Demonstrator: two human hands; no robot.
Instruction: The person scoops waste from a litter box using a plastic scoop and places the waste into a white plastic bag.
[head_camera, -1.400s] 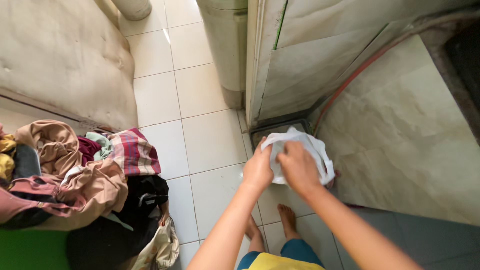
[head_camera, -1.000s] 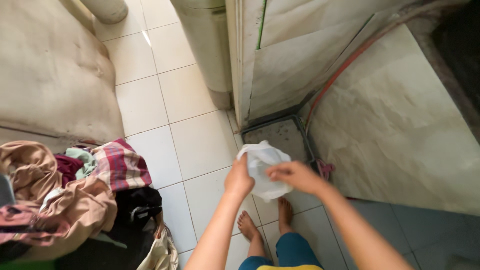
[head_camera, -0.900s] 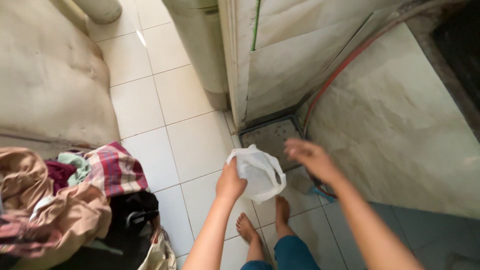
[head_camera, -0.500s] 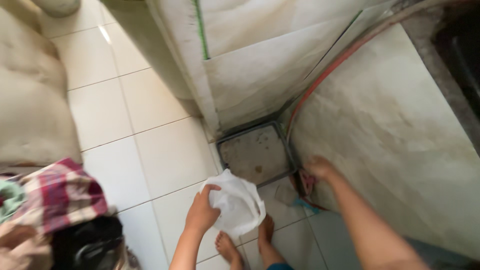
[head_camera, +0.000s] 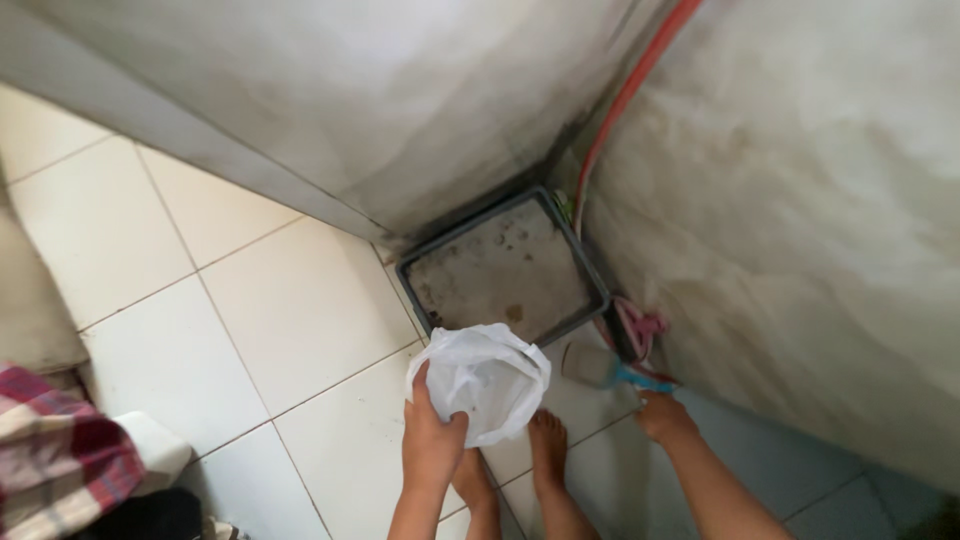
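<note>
White plastic bag (head_camera: 485, 380) clutched in left grip (head_camera: 430, 440); right grip (head_camera: 660, 412) touching blue-handled brush (head_camera: 615, 370), closure unclear, beside grey tray (head_camera: 500, 265).

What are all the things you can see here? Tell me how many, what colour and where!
white bag: one, white, crumpled, held in the left hand above the floor tiles
grey tray: one, dark grey, square, flat in the corner by the wall
red hose: one, red, running up the corner between the walls
pink thing: one, pink, by the tray's right corner; too blurred to tell what it is
small pale object: one, whitish with a blue part, on the floor near the right hand
checked cloth: one, red and white, at the lower left edge
floor tiles: many, white
feet: two, bare, on the tiles
left hand: one, grip closed on the bag
right hand: one, low, reaching near the small object
</note>
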